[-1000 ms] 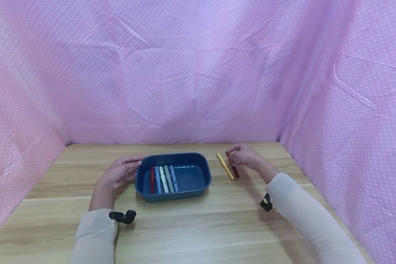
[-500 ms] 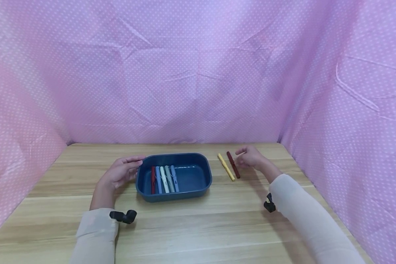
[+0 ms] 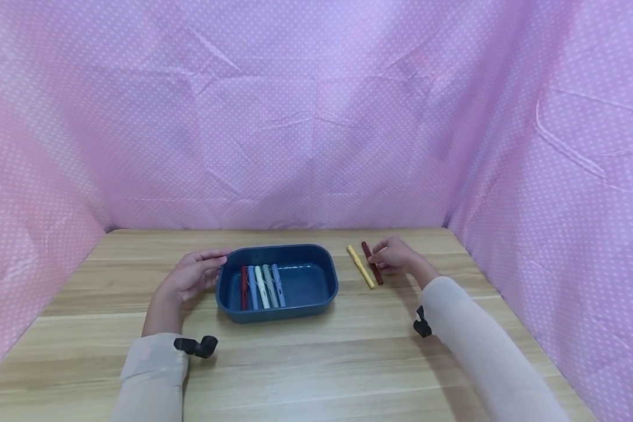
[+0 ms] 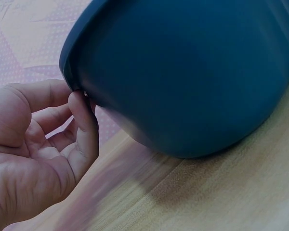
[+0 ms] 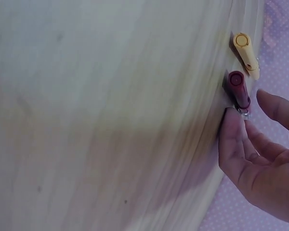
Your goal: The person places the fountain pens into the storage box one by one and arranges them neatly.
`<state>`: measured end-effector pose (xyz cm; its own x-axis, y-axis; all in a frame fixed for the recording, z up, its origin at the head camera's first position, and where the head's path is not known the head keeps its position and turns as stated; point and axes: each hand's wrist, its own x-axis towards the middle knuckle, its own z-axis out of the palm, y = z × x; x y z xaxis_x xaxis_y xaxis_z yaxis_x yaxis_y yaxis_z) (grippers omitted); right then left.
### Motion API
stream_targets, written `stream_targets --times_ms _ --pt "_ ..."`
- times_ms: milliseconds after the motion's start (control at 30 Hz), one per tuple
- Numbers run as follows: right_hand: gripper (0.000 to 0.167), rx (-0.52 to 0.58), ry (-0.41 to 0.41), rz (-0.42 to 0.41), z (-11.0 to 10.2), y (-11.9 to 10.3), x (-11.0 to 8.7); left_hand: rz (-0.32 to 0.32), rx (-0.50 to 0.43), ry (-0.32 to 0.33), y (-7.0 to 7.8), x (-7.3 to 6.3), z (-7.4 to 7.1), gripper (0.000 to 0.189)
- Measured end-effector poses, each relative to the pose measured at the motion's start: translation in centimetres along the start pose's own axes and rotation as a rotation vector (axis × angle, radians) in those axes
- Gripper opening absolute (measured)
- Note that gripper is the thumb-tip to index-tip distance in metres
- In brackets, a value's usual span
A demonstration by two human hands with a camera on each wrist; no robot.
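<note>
In the head view, my left hand [image 3: 192, 275] holds the left end of a dark blue plastic box [image 3: 308, 308]. Its thumb and fingers pinch the rim, as the left wrist view shows. My right hand [image 3: 395, 256] is at a dark red pen [image 3: 378, 275] lying on the table. Curved fingers straddle that pen; in the right wrist view a gap shows between the upper fingertip and the pen [image 5: 237, 84]. Just left of it lies a yellow pen [image 3: 360, 266]. Within the box, several capped pens lie side by side, among them a red pen [image 3: 244, 288] and a white pen [image 3: 262, 287].
The right part of the box floor [image 3: 307, 281] is bare. Under everything is a light wooden table [image 3: 295, 369]. Pink dotted cloth [image 3: 311, 117] hangs behind the table and along both sides. A black wrist camera [image 3: 196, 346] sits on the left sleeve.
The right hand first drew back to the right from over the dark red pen, then came back left to it. The left hand and the box have stayed in place.
</note>
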<state>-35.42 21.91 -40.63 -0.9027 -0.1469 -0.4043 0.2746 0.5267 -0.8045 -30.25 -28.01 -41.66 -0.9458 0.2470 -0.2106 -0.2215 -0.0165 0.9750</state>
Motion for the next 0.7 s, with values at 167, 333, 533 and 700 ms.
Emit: stream_targets --times_ms 167,333,533,700 --pt "0.048 -0.026 0.030 0.019 0.51 -0.22 0.10 -0.012 0.002 0.007 0.07 0.02 0.04 0.044" --pt "0.044 -0.067 0.052 0.005 0.86 -0.16 0.35 -0.018 0.003 0.013 0.10 0.00 0.08 0.044" --pt "0.039 -0.079 0.072 0.010 0.96 -0.06 0.62 -0.002 -0.012 -0.007 0.10 -0.07 0.05 0.043" --pt "0.036 -0.111 0.085 0.021 0.94 -0.27 0.48 0.002 -0.055 -0.024 0.05 0.08 0.04 0.041"
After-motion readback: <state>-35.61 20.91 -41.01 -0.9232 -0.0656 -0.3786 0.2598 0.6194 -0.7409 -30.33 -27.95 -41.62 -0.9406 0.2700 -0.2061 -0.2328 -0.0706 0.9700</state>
